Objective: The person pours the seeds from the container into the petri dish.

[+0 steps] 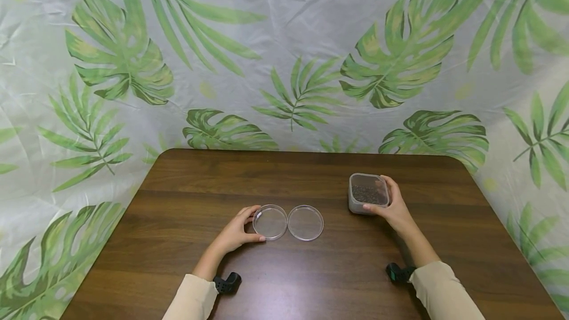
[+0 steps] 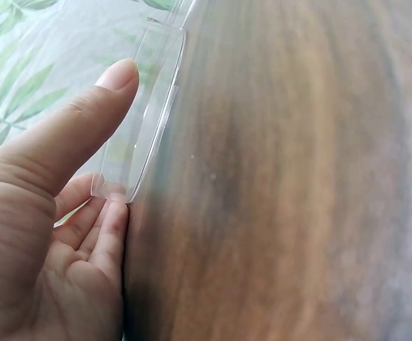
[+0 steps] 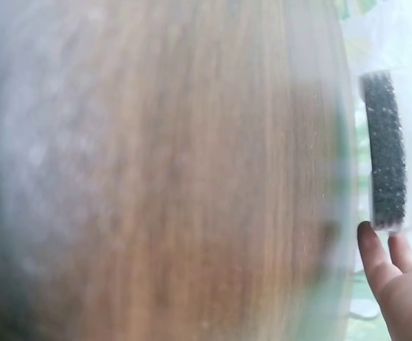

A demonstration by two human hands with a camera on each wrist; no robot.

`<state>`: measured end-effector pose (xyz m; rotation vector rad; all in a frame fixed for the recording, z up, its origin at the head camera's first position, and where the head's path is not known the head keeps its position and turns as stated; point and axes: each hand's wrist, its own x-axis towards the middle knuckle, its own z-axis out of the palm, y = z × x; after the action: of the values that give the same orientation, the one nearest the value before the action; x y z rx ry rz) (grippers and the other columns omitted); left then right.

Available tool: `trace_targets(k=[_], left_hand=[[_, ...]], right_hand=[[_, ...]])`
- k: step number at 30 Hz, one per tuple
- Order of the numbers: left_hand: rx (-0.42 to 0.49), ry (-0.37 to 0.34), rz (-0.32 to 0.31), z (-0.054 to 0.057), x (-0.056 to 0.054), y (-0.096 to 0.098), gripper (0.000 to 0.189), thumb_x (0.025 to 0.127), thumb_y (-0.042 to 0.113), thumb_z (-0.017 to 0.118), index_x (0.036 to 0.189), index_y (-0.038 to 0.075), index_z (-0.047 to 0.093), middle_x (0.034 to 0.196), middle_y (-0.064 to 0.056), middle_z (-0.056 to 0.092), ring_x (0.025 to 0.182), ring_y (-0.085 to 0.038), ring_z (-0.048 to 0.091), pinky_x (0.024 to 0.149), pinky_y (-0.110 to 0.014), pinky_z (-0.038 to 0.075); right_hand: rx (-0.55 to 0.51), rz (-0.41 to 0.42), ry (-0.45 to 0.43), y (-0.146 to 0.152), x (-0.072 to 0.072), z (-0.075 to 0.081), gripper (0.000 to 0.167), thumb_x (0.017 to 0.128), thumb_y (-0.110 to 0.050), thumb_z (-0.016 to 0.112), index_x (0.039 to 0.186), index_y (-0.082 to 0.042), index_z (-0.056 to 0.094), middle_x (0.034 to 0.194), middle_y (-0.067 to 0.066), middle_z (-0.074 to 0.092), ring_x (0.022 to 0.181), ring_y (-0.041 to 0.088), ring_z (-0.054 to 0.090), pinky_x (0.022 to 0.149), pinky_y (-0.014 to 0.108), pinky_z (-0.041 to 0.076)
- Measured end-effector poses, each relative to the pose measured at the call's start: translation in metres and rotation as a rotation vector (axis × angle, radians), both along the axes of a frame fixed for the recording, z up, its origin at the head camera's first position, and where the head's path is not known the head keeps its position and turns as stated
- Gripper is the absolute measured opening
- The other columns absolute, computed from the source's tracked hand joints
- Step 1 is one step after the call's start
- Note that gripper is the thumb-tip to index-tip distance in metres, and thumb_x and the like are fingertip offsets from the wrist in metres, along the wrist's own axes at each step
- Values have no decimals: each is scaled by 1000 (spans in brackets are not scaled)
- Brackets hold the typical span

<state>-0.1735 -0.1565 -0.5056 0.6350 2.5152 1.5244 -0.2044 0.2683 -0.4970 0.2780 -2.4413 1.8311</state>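
Observation:
Between thumb and fingers, my left hand [image 1: 235,231] holds the side of a clear round petri dish [image 1: 269,206], which lies flat on the table. A second round clear dish [image 1: 305,238] lies close against it on the right, with no hand on it. Farther right, my right hand [image 1: 397,209] grips a square clear plastic container [image 1: 357,206] by its right side. Dark granules [image 3: 385,149] form a layer in its bottom. In the right wrist view a gap shows between the container and the table. That hand's thumb is out of the right wrist view.
The brown wooden table [image 1: 284,270] has rounded far corners. Behind it hangs a pale cloth [image 1: 293,19] printed with green leaves. A black wrist device [image 1: 227,283] sits on the left wrist and another [image 1: 399,273] on the right.

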Motion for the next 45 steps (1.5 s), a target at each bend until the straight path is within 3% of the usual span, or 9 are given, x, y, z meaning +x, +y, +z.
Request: trace_targets(k=[3,10,16,18,25,27,38,45], left_hand=[[23,-6,-9,11,4,2,76,67,3,78,130,-10,37,123,-27,40,109,-41,46,94,-46,37],[-5,5,-4,-13,-6,-4,80,67,18,80,132,0,38,125,-17,42,110,-33,48,94,-37,39],[-9,-11,7,-19,-8,-5,80,66,18,80,133,3,39,126,-15,41,111,-31,48,95,-36,39],[-7,-7,7,-17,-7,-4,79,66,14,80,133,1,38,126,-17,41,111,-32,48,95,-38,38],[23,5,-21,13,6,2,75,68,3,77,129,-11,36,123,-28,39,109,-41,46,94,-45,37],[19,-10,-18,16,7,3,75,68,3,77,130,-11,36,124,-27,39,110,-40,45,95,-44,37],[19,-29,-10,15,6,3,75,68,3,77,131,-9,36,125,-26,39,111,-39,45,95,-43,37],[18,-25,-8,16,7,3,75,68,4,77,130,-9,36,125,-27,39,111,-40,45,95,-44,37]], right_hand=[[20,-14,-7,0,1,3,93,75,-5,73,142,-12,9,140,20,24,128,34,21,91,37,35],[-5,-24,35,-4,1,9,92,72,-3,74,141,-13,13,139,20,26,127,33,21,92,26,33],[-24,-25,58,-14,2,16,93,71,-1,75,141,-14,14,138,20,27,124,33,25,86,18,34],[-26,-21,60,-18,3,21,94,70,0,75,141,-13,15,138,20,27,123,33,27,85,21,35],[2,-18,85,-38,15,48,93,68,3,75,138,-3,16,137,23,26,123,37,25,89,49,31],[0,-16,97,-43,18,54,92,68,4,75,138,-1,16,137,24,26,122,38,25,88,52,30],[-39,17,210,-67,22,68,93,60,11,77,134,2,23,128,26,33,110,38,35,83,28,39],[46,-13,256,-78,22,70,95,56,6,81,134,1,27,127,25,34,110,38,34,84,40,36]])
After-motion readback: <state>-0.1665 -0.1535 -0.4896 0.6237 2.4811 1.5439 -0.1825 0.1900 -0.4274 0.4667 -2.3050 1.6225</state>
